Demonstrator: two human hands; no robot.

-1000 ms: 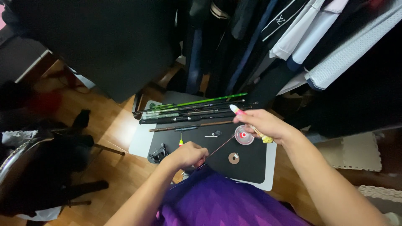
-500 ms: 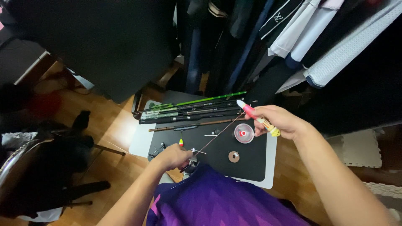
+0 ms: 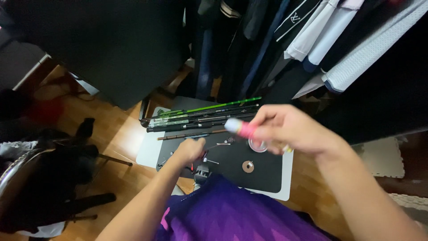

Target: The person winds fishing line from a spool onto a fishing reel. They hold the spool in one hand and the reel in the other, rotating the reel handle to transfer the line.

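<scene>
Right hand (image 3: 290,131) pinches a light, slim pink-tipped float (image 3: 240,128); left hand (image 3: 189,151) closed on its thin, fragile stem near the table's (image 3: 285,185) left edge.

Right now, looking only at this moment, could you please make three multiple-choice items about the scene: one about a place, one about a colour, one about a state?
1. Where do the fishing rod sections lie?
A. along the far edge of the black mat
B. on the wooden floor
C. hung among the clothes

2. What colour is the tip of the float-like stick in the right hand?
A. all blue
B. white, then pink
C. black

3. How is the left hand held?
A. flat and open on the floor
B. raised above the right hand
C. closed, low over the black mat

Answers:
1. A, the rods rest side by side at the mat's far side.
2. B, a white end and a pink band stick out of the fingers.
3. C, its fingers are curled just above the mat, near small metal parts.
</scene>
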